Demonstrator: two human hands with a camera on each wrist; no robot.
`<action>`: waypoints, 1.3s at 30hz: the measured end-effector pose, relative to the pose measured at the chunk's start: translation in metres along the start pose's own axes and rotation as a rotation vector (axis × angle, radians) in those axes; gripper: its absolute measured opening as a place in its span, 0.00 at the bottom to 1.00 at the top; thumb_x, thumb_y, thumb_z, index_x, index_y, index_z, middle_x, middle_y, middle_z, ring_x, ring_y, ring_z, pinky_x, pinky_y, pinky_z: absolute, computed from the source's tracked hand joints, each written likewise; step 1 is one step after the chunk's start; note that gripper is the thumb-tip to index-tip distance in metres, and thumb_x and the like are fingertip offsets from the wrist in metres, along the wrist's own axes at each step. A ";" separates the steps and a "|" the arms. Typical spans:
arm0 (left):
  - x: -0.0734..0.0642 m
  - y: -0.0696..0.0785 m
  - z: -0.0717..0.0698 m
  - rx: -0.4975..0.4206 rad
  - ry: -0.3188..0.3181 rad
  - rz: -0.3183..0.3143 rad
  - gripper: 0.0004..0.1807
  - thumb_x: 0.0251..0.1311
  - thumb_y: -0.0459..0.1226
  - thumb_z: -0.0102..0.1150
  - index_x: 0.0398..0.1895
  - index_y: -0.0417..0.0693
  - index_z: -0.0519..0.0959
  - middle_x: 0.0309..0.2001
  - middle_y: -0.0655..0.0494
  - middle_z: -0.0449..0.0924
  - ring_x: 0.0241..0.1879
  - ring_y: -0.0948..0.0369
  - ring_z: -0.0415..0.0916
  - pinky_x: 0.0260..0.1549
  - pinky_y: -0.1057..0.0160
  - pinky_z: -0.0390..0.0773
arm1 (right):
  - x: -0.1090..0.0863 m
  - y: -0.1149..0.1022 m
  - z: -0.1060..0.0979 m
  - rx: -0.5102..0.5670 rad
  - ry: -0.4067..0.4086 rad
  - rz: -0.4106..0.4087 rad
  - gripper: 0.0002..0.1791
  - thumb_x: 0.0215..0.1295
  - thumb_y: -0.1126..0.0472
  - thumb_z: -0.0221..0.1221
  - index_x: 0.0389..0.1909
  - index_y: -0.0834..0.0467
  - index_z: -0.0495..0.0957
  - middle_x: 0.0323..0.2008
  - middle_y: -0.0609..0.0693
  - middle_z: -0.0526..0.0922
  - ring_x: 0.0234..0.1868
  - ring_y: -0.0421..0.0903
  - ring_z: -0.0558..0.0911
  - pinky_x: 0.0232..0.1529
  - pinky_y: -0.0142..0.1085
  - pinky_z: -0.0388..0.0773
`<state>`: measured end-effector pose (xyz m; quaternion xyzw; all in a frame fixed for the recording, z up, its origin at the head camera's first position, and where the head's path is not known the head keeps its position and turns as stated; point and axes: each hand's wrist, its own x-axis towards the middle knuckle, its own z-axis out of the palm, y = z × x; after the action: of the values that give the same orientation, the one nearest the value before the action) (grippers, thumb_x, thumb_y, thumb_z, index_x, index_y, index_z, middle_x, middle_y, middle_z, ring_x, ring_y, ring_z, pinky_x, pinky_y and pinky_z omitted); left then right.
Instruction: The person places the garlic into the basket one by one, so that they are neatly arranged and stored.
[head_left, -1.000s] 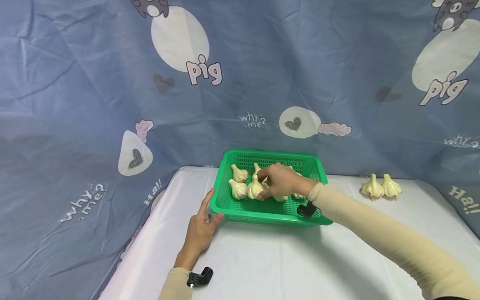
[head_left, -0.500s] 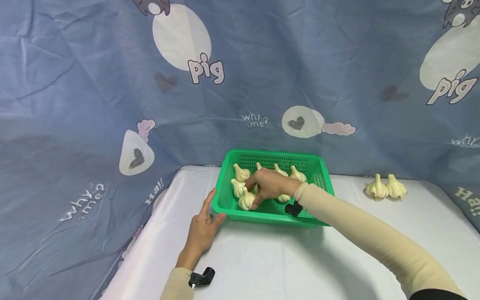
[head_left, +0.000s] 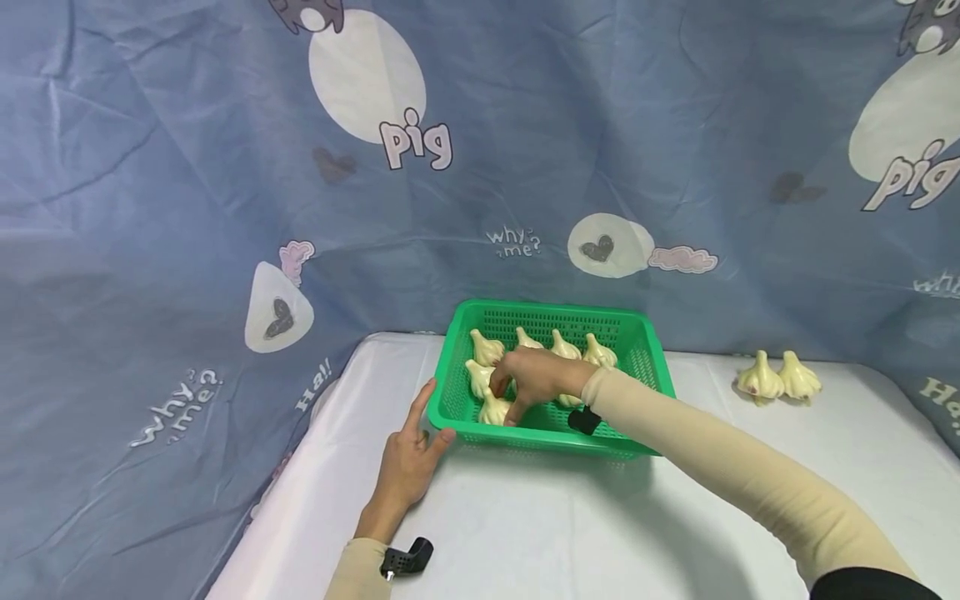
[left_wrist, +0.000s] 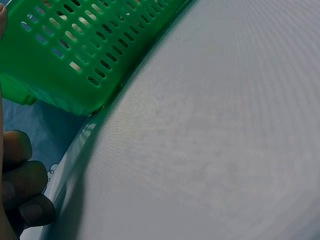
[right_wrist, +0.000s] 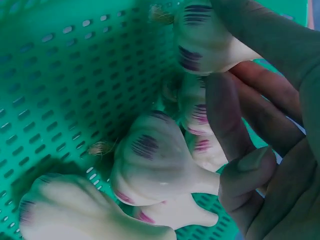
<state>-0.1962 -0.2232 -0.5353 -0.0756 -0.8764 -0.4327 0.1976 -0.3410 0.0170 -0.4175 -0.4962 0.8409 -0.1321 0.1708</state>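
Note:
A green plastic basket (head_left: 540,439) holds several garlic bulbs with purple streaks. My right hand (head_left: 534,375) reaches inside it and pinches a garlic bulb (head_left: 492,408) at the near left corner. The right wrist view shows this bulb (right_wrist: 200,45) between thumb and finger, its stem toward the palm. Just behind it sits another bulb (head_left: 480,377). At the basket's near left corner is my left hand (head_left: 408,467), index finger straight along the side and thumb at the front rim. In the left wrist view its other fingers (left_wrist: 25,182) are bent below the rim.
Two more garlic bulbs (head_left: 780,379) stand side by side on the white-covered table (head_left: 517,525), right of the basket. A blue printed cloth (head_left: 420,233) hangs close behind the basket and along the left side.
The right hand has carried a garlic bulb toward me and slightly left, into the basket's near left corner, uncovering bulbs in the back row. My left hand has stayed at the corner.

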 end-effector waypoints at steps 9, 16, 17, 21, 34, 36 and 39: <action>0.000 -0.001 0.001 -0.003 0.004 0.015 0.44 0.70 0.59 0.65 0.85 0.74 0.56 0.09 0.76 0.54 0.11 0.79 0.44 0.11 0.73 0.49 | 0.004 0.001 0.011 -0.028 0.056 -0.025 0.25 0.51 0.49 0.83 0.48 0.52 0.90 0.47 0.45 0.92 0.52 0.43 0.89 0.59 0.39 0.82; -0.002 -0.001 0.002 -0.009 -0.006 0.015 0.44 0.70 0.61 0.63 0.85 0.74 0.56 0.09 0.76 0.54 0.10 0.79 0.45 0.10 0.73 0.49 | 0.006 0.005 0.021 -0.035 0.042 0.013 0.23 0.51 0.49 0.83 0.47 0.50 0.90 0.46 0.45 0.92 0.50 0.43 0.90 0.52 0.39 0.85; -0.002 -0.001 0.002 -0.008 -0.006 0.015 0.44 0.70 0.62 0.63 0.85 0.75 0.56 0.09 0.76 0.54 0.10 0.79 0.45 0.10 0.73 0.49 | 0.007 0.006 0.022 -0.041 0.046 0.013 0.23 0.51 0.49 0.83 0.47 0.50 0.90 0.46 0.45 0.92 0.49 0.43 0.90 0.52 0.39 0.85; 0.000 -0.001 0.001 -0.007 -0.001 0.018 0.44 0.70 0.62 0.63 0.85 0.75 0.55 0.09 0.76 0.54 0.10 0.79 0.44 0.10 0.73 0.49 | 0.008 0.007 0.023 -0.061 0.069 0.013 0.23 0.51 0.48 0.83 0.47 0.50 0.90 0.45 0.44 0.93 0.48 0.43 0.90 0.52 0.41 0.85; -0.002 -0.001 0.000 -0.007 -0.010 -0.010 0.44 0.70 0.61 0.64 0.85 0.78 0.55 0.09 0.76 0.54 0.10 0.79 0.44 0.11 0.72 0.49 | 0.008 0.006 0.025 -0.087 0.069 -0.008 0.24 0.52 0.49 0.83 0.49 0.50 0.91 0.46 0.43 0.93 0.48 0.43 0.90 0.52 0.43 0.85; -0.001 -0.001 0.000 -0.005 -0.007 -0.006 0.44 0.70 0.61 0.64 0.85 0.78 0.55 0.09 0.76 0.54 0.10 0.79 0.44 0.11 0.72 0.49 | 0.008 0.007 0.025 -0.096 0.073 -0.014 0.23 0.52 0.49 0.83 0.48 0.49 0.91 0.44 0.43 0.93 0.47 0.42 0.90 0.50 0.42 0.86; 0.000 -0.001 0.000 -0.002 -0.003 -0.002 0.44 0.70 0.61 0.64 0.85 0.78 0.55 0.09 0.76 0.53 0.11 0.79 0.44 0.11 0.72 0.49 | 0.007 0.008 0.025 -0.100 0.081 -0.026 0.21 0.52 0.49 0.83 0.46 0.49 0.91 0.41 0.43 0.93 0.43 0.41 0.90 0.46 0.40 0.86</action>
<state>-0.1962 -0.2240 -0.5357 -0.0755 -0.8763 -0.4336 0.1959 -0.3401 0.0132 -0.4439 -0.5094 0.8461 -0.1120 0.1099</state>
